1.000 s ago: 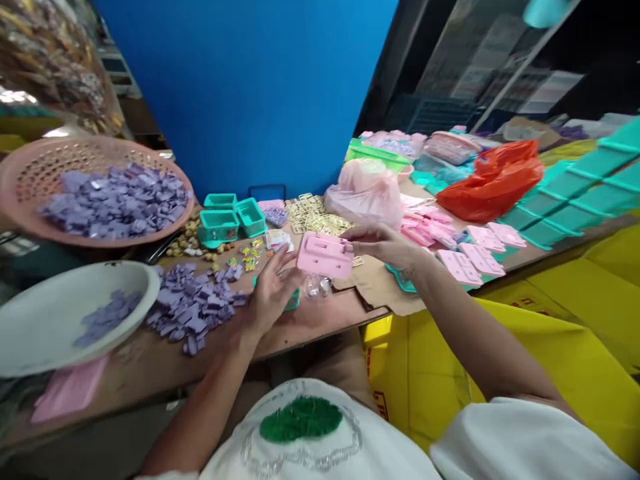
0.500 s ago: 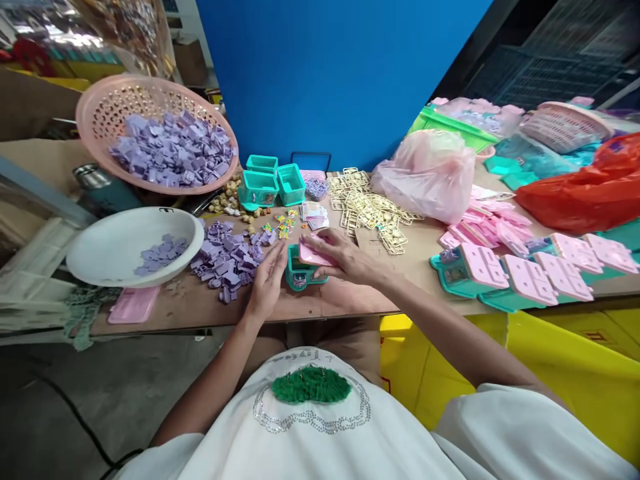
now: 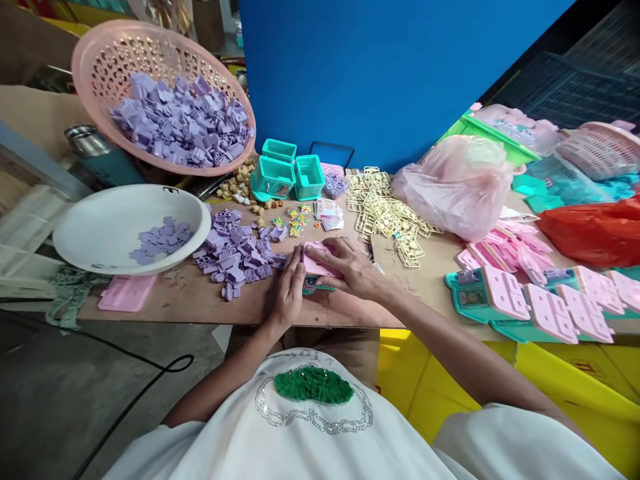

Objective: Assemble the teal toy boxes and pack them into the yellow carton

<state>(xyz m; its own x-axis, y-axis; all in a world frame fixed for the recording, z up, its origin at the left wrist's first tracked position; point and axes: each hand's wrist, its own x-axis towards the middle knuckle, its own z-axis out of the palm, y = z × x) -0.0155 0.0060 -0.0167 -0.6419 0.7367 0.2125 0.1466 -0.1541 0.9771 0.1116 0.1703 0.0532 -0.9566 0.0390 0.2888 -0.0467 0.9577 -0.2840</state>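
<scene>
A small teal plastic box sits at the table's front, mostly covered by my hands and a pink lid. The lid lies flat over the box top; whether it is seated all round is hidden. My right hand grips the lid from the right, its fingers spread across the top. My left hand is pressed to the left side of box and lid, with its fingers together. To its left lies a heap of purple plastic parts.
Behind are open teal boxes, cream frames and a pink plastic bag. A pink colander and white bowl hold purple parts at left. Several pink-lidded boxes stand right, near a red bag.
The pink lid has gone from tilted over the open box to flat on top of it. My left hand has moved in against the side. The camera view has shifted.
</scene>
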